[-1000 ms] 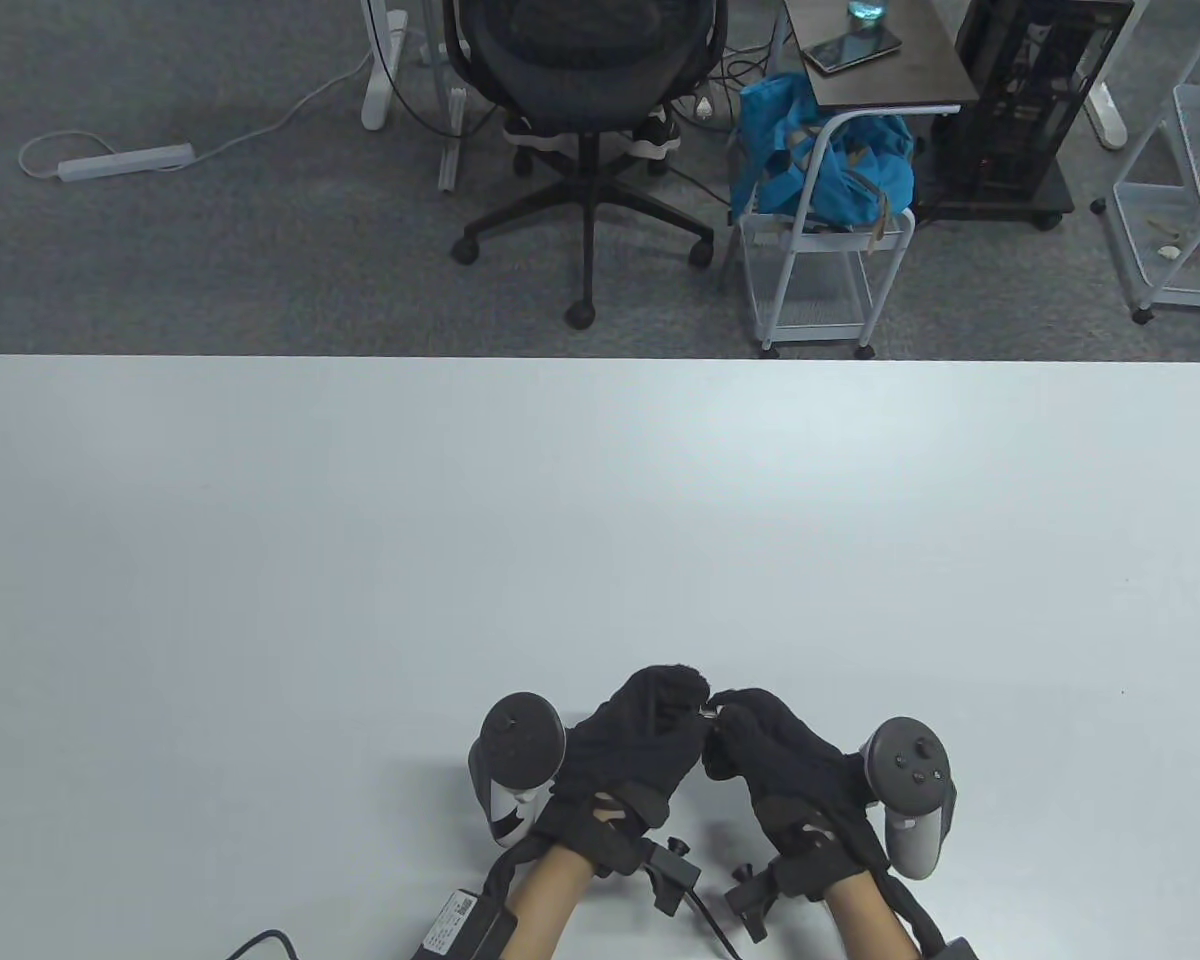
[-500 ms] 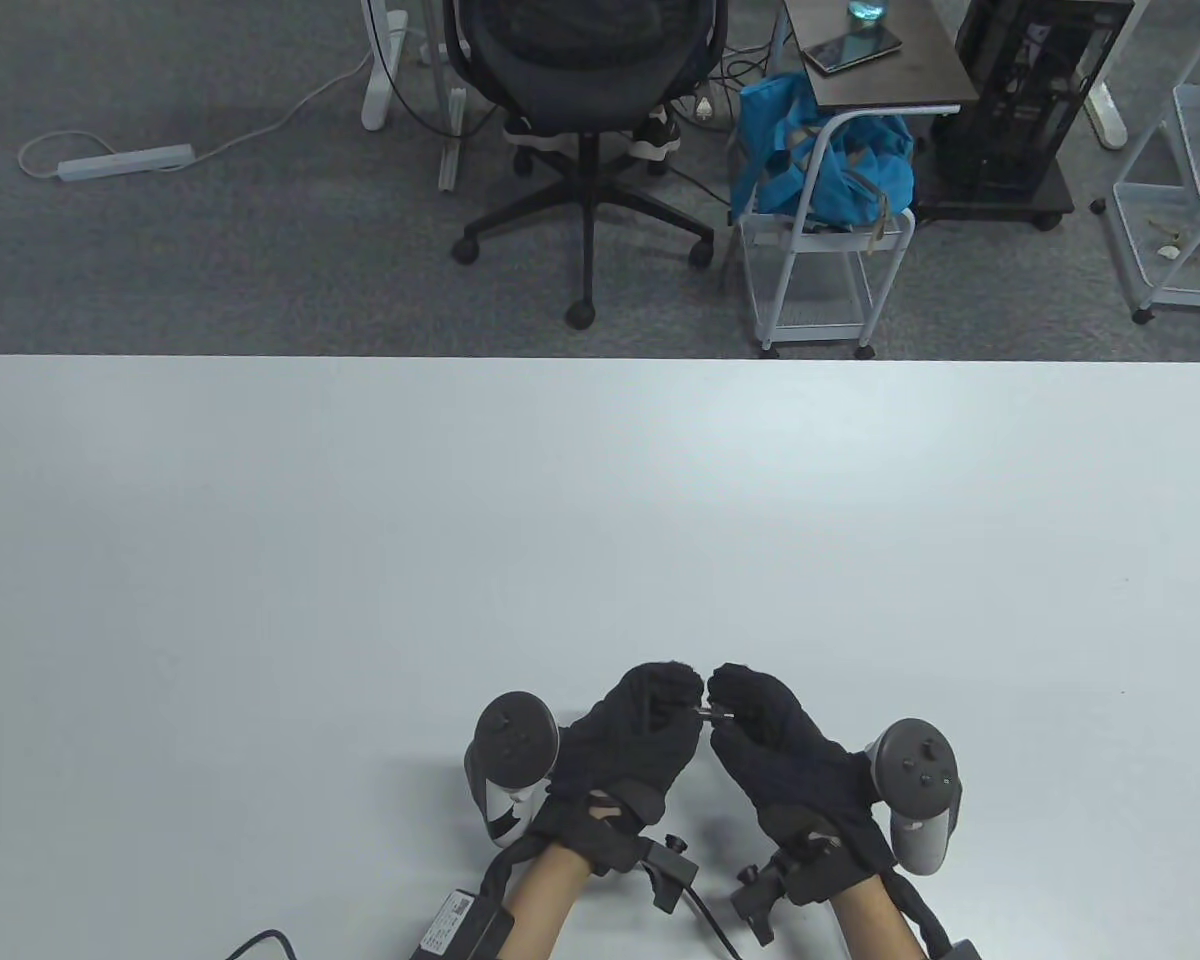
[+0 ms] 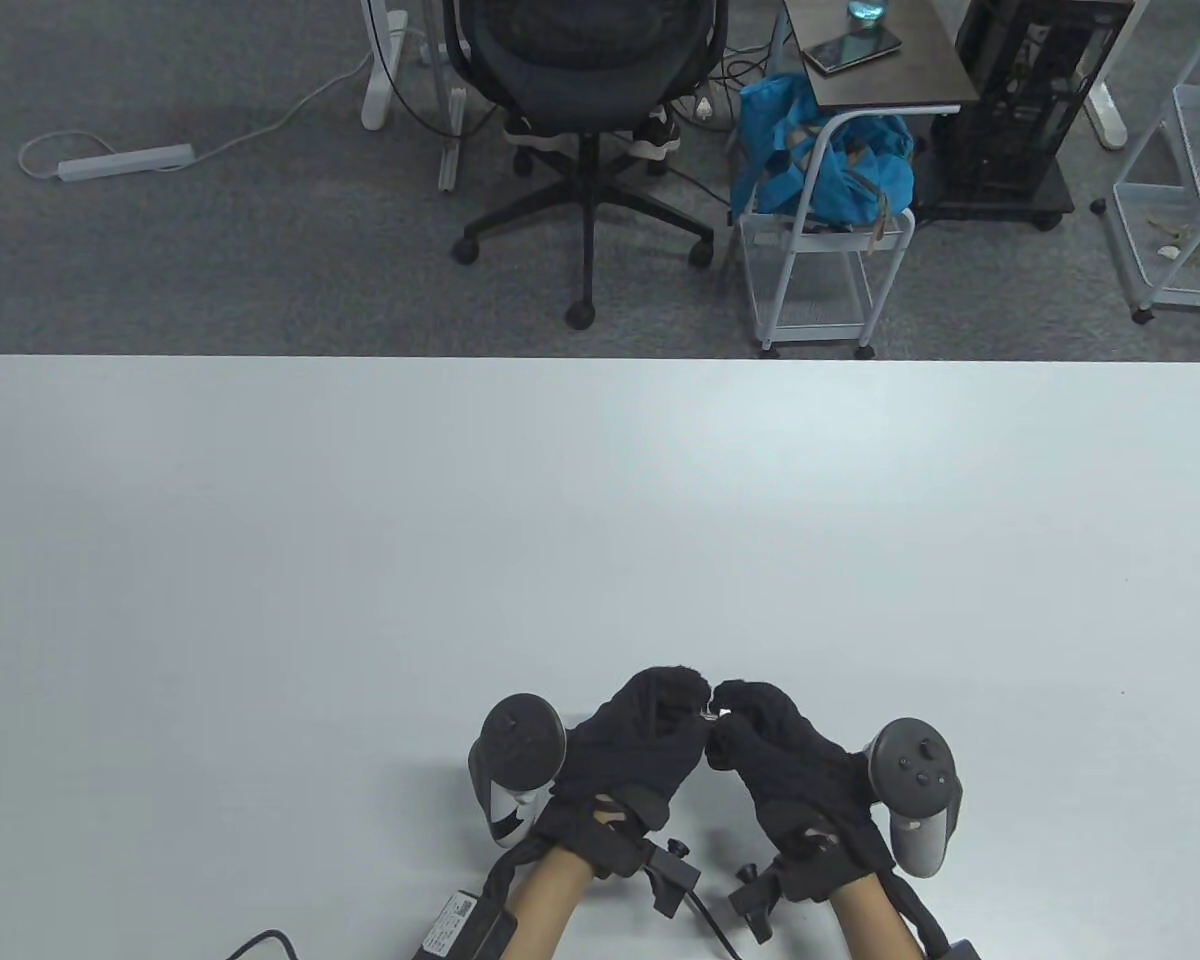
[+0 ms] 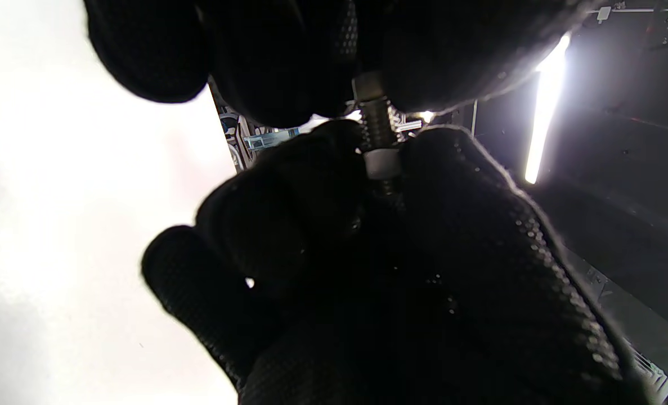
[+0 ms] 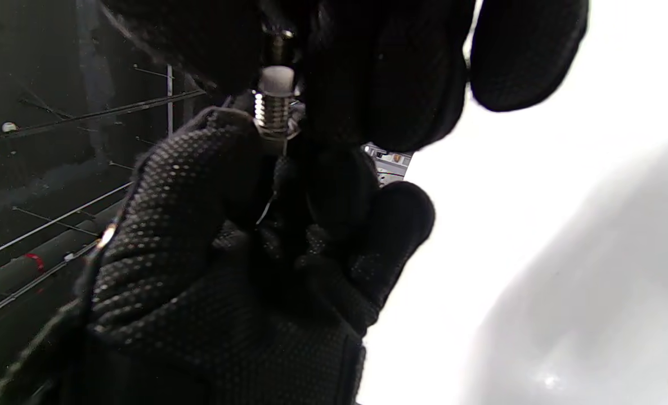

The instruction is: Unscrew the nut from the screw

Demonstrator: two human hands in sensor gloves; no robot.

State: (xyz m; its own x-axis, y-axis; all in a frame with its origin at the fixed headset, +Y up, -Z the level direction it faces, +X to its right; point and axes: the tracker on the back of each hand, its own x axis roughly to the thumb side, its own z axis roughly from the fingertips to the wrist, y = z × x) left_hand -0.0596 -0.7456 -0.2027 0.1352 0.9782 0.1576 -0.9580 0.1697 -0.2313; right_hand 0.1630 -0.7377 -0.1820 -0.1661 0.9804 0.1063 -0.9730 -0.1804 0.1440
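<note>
A: Where's the fastener?
B: Held above the near edge of the worktop [image 3: 600, 500], between both gloves. The screw [image 4: 376, 121] runs hand to hand.

A: Who holds what?
B: Left wrist view: the left hand [image 3: 632, 745] pinches the head end. The right hand [image 3: 782, 760] has thumb and forefinger closed on the white nut [image 4: 381, 163].

A: Why that arrangement?
B: Likely one hand anchors the screw against spin while the other turns the nut.

A: Progress?
B: Thread shows on both sides of the nut; probably partway off.
</note>
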